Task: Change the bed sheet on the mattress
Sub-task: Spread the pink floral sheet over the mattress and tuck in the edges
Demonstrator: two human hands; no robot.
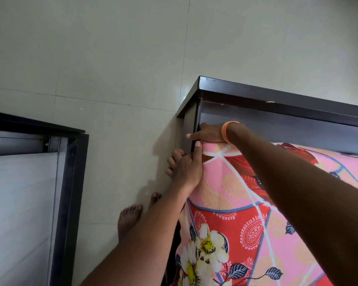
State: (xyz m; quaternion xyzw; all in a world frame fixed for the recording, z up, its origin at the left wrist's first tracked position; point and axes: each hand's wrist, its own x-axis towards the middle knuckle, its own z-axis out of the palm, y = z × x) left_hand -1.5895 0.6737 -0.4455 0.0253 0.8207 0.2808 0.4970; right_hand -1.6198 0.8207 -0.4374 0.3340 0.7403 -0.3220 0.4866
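Note:
A pink and red flowered bed sheet covers the mattress, reaching up to the dark headboard. At the mattress's top left corner, my left hand grips the sheet's edge with curled fingers, thumb pointing up along the bed frame post. Just above it, my right hand, with an orange band on the wrist, lies at the corner against the post, its fingers stretched leftward and partly hidden in the gap behind the mattress.
Pale floor tiles lie left of the bed. A dark-framed door or cabinet panel stands at the left. My bare feet are on the floor between it and the bed side.

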